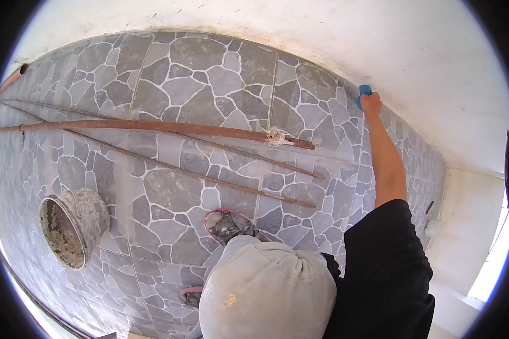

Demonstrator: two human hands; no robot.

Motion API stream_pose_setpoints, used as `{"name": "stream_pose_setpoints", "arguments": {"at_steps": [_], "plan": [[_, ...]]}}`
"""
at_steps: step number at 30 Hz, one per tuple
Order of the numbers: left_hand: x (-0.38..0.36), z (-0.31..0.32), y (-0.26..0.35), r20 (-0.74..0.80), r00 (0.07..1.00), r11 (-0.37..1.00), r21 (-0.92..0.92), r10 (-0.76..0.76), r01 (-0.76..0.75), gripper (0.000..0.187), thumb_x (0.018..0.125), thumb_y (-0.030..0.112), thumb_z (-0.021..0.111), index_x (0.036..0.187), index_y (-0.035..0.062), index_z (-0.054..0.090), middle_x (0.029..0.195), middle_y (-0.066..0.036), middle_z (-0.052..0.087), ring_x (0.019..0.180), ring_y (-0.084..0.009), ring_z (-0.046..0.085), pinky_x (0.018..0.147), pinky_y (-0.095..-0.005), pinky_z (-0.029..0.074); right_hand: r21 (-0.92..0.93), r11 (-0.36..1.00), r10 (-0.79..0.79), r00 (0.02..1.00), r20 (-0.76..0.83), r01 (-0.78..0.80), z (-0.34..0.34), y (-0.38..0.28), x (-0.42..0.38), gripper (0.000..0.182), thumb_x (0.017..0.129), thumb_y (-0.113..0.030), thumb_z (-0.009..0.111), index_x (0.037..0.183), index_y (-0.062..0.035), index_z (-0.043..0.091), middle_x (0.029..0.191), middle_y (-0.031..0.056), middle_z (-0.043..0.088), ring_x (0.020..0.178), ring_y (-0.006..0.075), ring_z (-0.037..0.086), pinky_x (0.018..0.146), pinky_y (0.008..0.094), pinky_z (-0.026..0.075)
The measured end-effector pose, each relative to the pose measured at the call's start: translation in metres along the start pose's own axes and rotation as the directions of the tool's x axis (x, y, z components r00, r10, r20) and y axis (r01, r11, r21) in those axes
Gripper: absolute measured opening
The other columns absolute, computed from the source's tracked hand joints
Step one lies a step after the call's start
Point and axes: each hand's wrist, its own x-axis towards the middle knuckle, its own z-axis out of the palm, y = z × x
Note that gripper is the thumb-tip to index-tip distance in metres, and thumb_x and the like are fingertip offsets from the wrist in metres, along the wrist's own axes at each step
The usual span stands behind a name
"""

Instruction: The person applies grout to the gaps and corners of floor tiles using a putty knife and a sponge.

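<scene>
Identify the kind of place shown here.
Probably a building site or a room being finished: a grey bucket caked inside with cement-like residue, thin ribbed metal bars and a long rusty brown pole lie on grey stone-patterned tiles.

So the floor (175, 189) is grey stone-pattern tile with white joints — on it there's a rusty pipe (198, 129) with pale string (275, 137) near one end, crossing two rebar rods (209, 179), plus a mortar-crusted bucket (95, 214) and grubby shoes (229, 224).

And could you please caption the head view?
Right hand holding a blue item at the edge of a stone-patterned floor.
</scene>
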Motion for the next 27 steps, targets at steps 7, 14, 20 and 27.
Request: {"name": "stream_pose_setpoints", "arguments": {"at_steps": [7, 14, 20, 27], "plan": [[0.116, -0.013, 0.064, -0.380, 0.894, 0.969, -0.156, -0.239, 0.193, 0.056, 0.103, 0.044, 0.056, 0.076, -0.0049, 0.068, 0.058, -0.007, 0.057, 0.051, -0.0182, 0.048, 0.049, -0.0402, 0.037, 0.418, 0.560, -0.800, 0.598, 0.048, 0.716, 0.045, -0.197, -0.192, 0.041, 0.085, -0.006, 0.067, 0.126, -0.0079, 0.066, 0.114, 0.0208, 0.058, 0.107, 0.0394, 0.057, 0.092, 0.0472, 0.048], [0.126, -0.029, 0.071, -0.296, 0.923, 0.966, -0.162, -0.244, 0.203, 0.053, 0.102, 0.047, 0.057, 0.081, -0.0004, 0.070, 0.057, -0.003, 0.053, 0.045, -0.0110, 0.043, 0.039, -0.0301, 0.028, 0.317, 0.540, -0.817, 0.576, -0.026, 0.780, 0.044, -0.207, -0.147, 0.036, 0.083, -0.004, 0.068, 0.117, -0.0135, 0.072, 0.109, 0.0152, 0.059, 0.106, 0.0356, 0.058, 0.089, 0.0461, 0.050], [0.155, -0.031, 0.129, -0.343, 0.894, 0.929, -0.326, -0.287, 0.173, 0.054, 0.101, 0.050, 0.058, 0.133, 0.0084, 0.067, 0.086, -0.005, 0.068, 0.067, -0.0124, 0.062, 0.045, -0.0247, 0.036, 0.429, 0.463, -0.861, 0.509, 0.007, 0.776, 0.046, -0.185, -0.183, 0.037, 0.078, 0.003, 0.067, 0.110, -0.0123, 0.077, 0.102, 0.0159, 0.063, 0.098, 0.0351, 0.060, 0.084, 0.0446, 0.050], [0.232, -0.037, 0.173, -0.458, 0.844, 0.875, -0.484, -0.278, 0.025, 0.064, 0.098, 0.059, 0.055, 0.137, 0.0092, 0.065, 0.109, -0.007, 0.072, 0.079, -0.0177, 0.069, 0.052, -0.0250, 0.042, 0.748, 0.574, -0.800, 0.423, 0.425, 0.333, -0.001, -0.100, -0.277, 0.036, 0.077, 0.009, 0.069, 0.106, -0.0094, 0.079, 0.089, 0.0131, 0.064, 0.084, 0.0305, 0.063, 0.075, 0.0368, 0.050]]}}
